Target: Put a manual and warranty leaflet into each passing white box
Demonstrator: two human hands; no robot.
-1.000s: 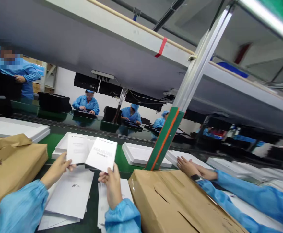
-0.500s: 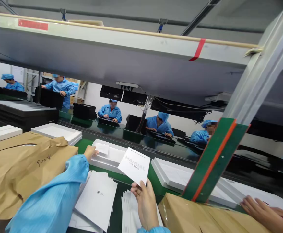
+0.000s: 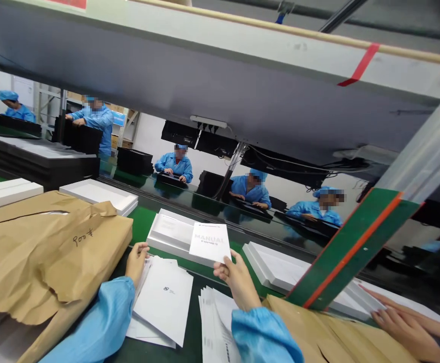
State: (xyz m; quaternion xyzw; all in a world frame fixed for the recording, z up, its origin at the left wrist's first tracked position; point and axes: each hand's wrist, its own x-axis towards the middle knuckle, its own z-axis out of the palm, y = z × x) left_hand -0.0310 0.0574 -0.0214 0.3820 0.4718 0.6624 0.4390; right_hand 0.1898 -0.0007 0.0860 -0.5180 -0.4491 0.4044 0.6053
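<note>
White manual (image 3: 209, 241) in right hand (image 3: 238, 277); left (image 3: 138, 259) loosely curled, apparently empty.

Cool, soft light is falling fairly evenly on the papers (image 3: 165, 300) between left hand (image 3: 137, 262) and right hand (image 3: 238, 280); source isn't showing. Shelf underside (image 3: 204, 75) above both is sitting in grey shade. Glossy dark surface (image 3: 129, 177) beyond them is throwing dull reflections. Booklet (image 3: 209, 243) print is smearing slightly. Far right of right hand, background is going dark, soft. Wide lens is stretching edges.
</note>
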